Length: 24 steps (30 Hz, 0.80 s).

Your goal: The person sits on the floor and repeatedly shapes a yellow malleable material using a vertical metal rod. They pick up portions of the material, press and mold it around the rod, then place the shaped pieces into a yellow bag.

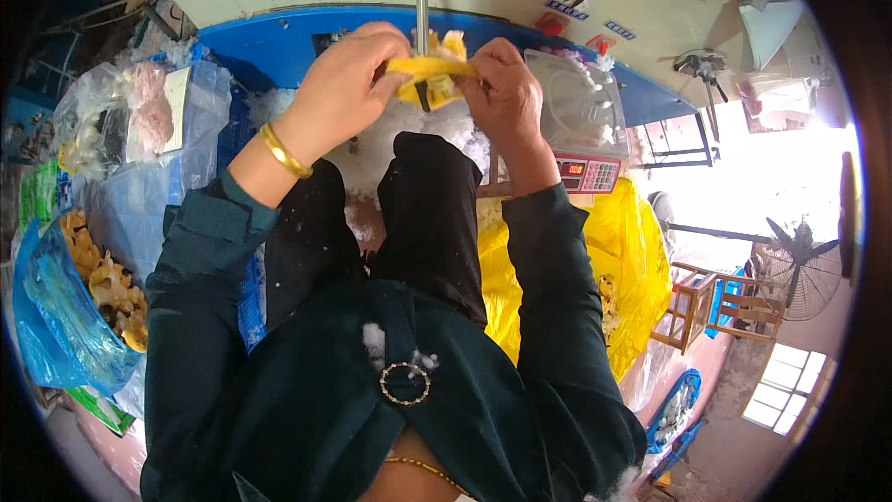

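Note:
Above my knees, my left hand and my right hand pinch opposite sides of a small yellow plush piece. It looks like a soft-toy skin with some white or pale parts, but its exact shape is partly hidden by my fingers. A thin metal tube comes down from the machine to the plush piece. A dark tip shows just below the yellow fabric; whether it belongs to the tube I cannot tell. Loose white stuffing lies below my hands.
A blue-edged bench runs across the far side. At right stand a red digital scale and a yellow bag. A blue bag at left holds several yellow plush pieces. Farther right are a fan and a wooden chair.

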Motion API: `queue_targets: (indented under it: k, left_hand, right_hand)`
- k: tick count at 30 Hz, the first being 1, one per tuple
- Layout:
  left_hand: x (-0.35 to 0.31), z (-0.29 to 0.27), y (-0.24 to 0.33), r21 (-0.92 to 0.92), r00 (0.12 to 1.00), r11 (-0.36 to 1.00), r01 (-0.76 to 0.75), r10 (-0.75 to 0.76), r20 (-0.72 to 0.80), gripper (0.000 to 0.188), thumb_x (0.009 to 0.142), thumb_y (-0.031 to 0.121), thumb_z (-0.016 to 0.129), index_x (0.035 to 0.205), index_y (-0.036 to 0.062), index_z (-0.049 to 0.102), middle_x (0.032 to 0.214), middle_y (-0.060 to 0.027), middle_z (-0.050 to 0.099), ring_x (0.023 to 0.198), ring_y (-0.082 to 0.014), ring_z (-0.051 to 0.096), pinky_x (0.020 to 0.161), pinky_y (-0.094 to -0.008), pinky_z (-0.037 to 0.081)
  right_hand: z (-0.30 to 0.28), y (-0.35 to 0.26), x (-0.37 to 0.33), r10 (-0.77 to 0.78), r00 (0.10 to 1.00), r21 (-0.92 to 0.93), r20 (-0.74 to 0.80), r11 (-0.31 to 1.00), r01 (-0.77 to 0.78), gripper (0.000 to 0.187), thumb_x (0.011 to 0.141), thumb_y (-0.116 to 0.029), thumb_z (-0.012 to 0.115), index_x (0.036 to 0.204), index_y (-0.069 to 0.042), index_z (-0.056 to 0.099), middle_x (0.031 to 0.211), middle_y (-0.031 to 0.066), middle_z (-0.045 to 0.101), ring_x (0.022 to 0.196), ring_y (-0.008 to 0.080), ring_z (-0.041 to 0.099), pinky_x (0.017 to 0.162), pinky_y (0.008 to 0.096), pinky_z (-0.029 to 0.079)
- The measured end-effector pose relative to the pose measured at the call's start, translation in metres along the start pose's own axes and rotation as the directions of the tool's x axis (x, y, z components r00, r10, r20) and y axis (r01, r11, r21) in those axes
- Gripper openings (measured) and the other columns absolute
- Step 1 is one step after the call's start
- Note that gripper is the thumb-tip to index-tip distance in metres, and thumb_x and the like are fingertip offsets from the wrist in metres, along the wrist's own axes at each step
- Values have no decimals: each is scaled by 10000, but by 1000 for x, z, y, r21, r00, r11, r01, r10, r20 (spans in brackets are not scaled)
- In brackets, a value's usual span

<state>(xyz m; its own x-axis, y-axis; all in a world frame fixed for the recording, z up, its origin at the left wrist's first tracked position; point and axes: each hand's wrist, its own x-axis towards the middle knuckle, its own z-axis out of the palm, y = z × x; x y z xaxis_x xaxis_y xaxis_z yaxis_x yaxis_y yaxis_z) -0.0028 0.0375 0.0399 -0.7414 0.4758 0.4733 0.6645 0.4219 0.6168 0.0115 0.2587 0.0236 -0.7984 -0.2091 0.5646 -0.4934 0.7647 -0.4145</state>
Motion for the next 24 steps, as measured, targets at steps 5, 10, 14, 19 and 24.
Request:
queue_targets:
  k: [5,10,14,19,24]
  left_hand:
    - [21,14,-17,231,996,972,32,-12,-88,120,769,-51,585,873,-6,546,937,-132,584,860,-345,575,721,-376,479]
    - [43,26,-43,305,993,952,5,31,-115,91,779,-22,569,864,8,558,931,-128,584,844,-353,575,704,-389,484]
    - [52,16,-49,321,975,946,46,27,-219,94,786,90,638,853,46,588,872,-104,585,767,-312,580,649,-366,479]
    - [52,-3,-8,292,920,900,323,-371,129,280,861,268,677,760,25,583,657,-73,571,561,-183,511,538,-288,422]
    - [47,23,-46,-449,913,797,403,-313,263,291,901,236,625,745,-8,600,644,12,542,592,-45,466,523,-223,376]
  right_hand:
    - [10,6,7,-20,999,-124,-39,992,15,104,709,-170,693,735,-77,654,781,56,565,644,260,606,557,359,487]
    - [18,-23,4,-63,996,-243,-69,969,45,138,720,-199,722,715,-93,633,781,55,556,618,263,596,539,360,481]
    - [26,-37,13,-38,997,-260,-72,965,18,199,729,-261,726,731,-79,645,746,62,544,610,269,583,522,366,467]
    - [34,-30,13,27,998,-174,-65,984,-38,173,717,-245,713,711,-82,654,729,67,566,644,269,595,542,364,474]
    - [28,14,-14,36,947,-31,319,999,-28,319,806,-414,672,815,-97,703,711,113,587,692,317,610,595,401,464]
